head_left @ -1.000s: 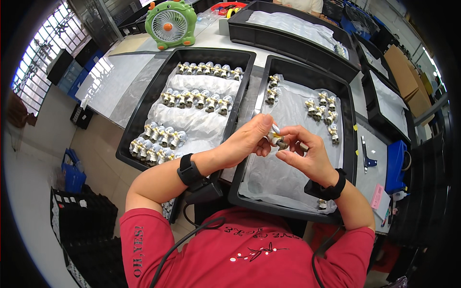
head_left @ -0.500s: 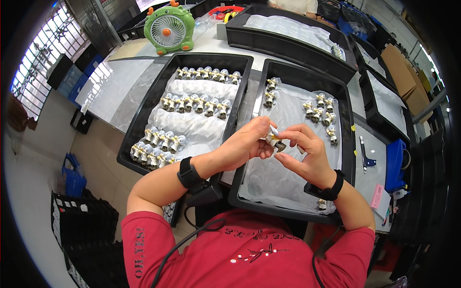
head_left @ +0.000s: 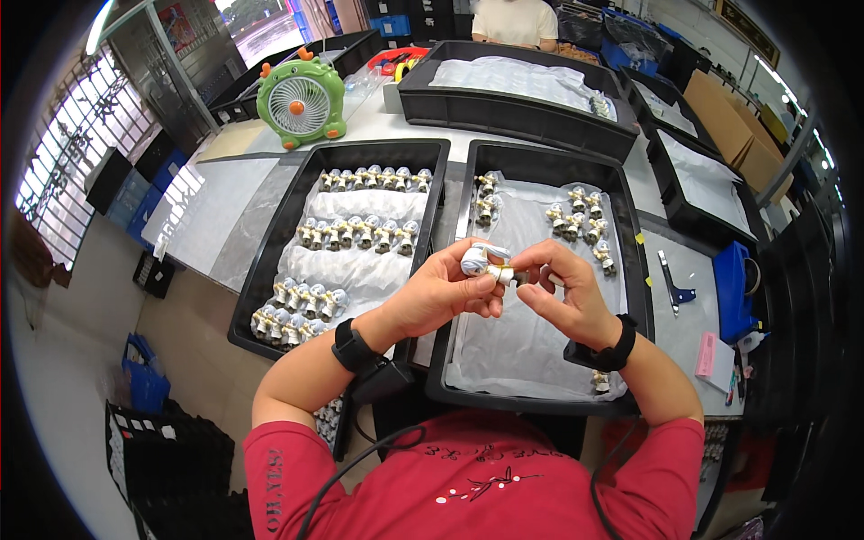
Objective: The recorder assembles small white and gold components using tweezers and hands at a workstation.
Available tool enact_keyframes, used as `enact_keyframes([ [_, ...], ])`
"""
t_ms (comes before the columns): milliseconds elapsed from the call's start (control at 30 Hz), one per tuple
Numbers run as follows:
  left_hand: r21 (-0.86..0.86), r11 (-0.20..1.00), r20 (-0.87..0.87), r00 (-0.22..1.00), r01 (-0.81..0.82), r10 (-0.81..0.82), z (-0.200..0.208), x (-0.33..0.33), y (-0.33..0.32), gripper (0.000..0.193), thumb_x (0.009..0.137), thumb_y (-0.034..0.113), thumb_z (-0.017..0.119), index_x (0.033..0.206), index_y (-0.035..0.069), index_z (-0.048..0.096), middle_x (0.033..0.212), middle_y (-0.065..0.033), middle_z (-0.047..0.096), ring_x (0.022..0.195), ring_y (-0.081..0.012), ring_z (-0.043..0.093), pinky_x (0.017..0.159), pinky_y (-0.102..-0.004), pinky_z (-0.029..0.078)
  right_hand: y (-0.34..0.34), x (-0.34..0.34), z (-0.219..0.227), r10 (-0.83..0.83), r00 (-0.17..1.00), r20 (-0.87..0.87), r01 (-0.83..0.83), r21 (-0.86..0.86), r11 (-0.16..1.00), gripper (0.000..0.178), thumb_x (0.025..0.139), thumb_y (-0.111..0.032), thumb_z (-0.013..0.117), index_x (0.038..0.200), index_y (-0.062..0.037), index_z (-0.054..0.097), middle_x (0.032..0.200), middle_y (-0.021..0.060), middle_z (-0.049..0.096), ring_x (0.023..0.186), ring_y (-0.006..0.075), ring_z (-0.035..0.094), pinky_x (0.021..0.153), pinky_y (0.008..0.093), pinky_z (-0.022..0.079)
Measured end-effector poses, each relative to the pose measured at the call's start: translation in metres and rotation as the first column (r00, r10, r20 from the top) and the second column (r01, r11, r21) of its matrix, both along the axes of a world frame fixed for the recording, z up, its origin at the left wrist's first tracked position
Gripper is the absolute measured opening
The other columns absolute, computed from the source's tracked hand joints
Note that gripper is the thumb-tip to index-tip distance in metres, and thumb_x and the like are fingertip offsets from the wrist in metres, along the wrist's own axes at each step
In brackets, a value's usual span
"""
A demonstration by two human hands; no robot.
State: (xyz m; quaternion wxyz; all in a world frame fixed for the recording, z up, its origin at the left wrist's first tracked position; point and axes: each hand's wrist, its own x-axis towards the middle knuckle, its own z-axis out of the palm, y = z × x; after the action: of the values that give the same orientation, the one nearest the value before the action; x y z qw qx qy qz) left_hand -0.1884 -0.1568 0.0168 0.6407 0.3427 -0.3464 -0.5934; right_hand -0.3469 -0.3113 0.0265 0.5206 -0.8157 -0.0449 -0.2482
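A green fan (head_left: 300,101) stands on the table (head_left: 367,126).

Looks steeply down from the wearer's head, through the left of two side-by-side fisheye lenses. Faces forward over the tabletop (head_left: 367,124), away from the red T-shirt (head_left: 405,499) at the lower edge. Sits close above the forearms (head_left: 668,385), with the fingers (head_left: 546,255) and the figurine (head_left: 484,264) near the centre. Reaches far back to the green animal-shaped desk fan (head_left: 301,101) and a co-worker (head_left: 515,24), bending straight edges toward a dark rim.
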Motion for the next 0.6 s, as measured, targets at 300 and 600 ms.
enact_keyframes([
  [300,-0.070,0.994,0.289,0.953,-0.078,0.096,0.018,-0.011,0.001,0.031,0.086,0.014,0.067,0.111,0.005,0.052,0.089,-0.0075,0.063,0.075,-0.0151,0.063,0.068,-0.0293,0.053,0.001,-0.011,0.027,-0.029,0.983,0.184,0.096,-0.370,0.924,0.029,0.075,-0.011,0.072,0.101,-0.0077,0.060,0.093,0.0041,0.059,0.076,0.0140,0.055,0.059,0.0250,0.046],
  [600,-0.082,0.989,0.261,0.960,0.127,-0.102,0.046,-0.056,-0.010,0.036,0.083,0.010,0.069,0.114,0.004,0.052,0.088,-0.0065,0.064,0.073,-0.0146,0.065,0.065,-0.0266,0.053,0.019,-0.076,0.040,-0.182,0.970,0.162,0.220,-0.261,0.940,0.031,0.076,-0.013,0.073,0.100,-0.0068,0.055,0.091,0.0018,0.058,0.073,0.0106,0.054,0.056,0.0232,0.044],
])
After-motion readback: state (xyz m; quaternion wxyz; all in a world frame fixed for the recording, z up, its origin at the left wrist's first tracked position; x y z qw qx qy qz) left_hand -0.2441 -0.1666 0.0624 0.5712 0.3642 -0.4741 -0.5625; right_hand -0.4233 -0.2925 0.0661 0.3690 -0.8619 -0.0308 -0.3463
